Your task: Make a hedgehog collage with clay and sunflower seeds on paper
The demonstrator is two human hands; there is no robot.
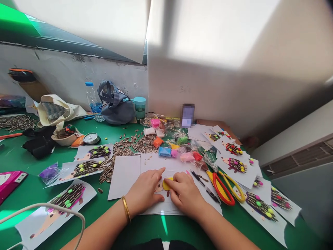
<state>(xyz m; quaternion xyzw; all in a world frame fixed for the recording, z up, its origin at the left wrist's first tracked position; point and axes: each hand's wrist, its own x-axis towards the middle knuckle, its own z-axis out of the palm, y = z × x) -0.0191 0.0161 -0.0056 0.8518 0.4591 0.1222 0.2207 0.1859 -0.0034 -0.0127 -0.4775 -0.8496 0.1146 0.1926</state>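
On a white paper sheet (153, 210) lies a small hedgehog picture with a peach clay face (158, 188) and a brown clay foot (168, 193). A flat patch of yellow modelling clay (166, 185) forms its body, partly covered by fingers. My right hand (187, 194) has curled fingers, with the index finger pressing on the yellow clay. Beside the face, my left hand (146, 189) rests on the paper with thumb and fingers apart, holding nothing. A gold bracelet circles my left wrist.
Sunflower seeds (135, 144) are heaped behind the paper. Coloured clay packets, including a blue one (164, 151), lie nearby. Scissors (226, 189) and a black pen (209, 191) are at right. Finished hedgehog cards (234, 165) flank both sides. A white cable (52, 205) crosses the left front.
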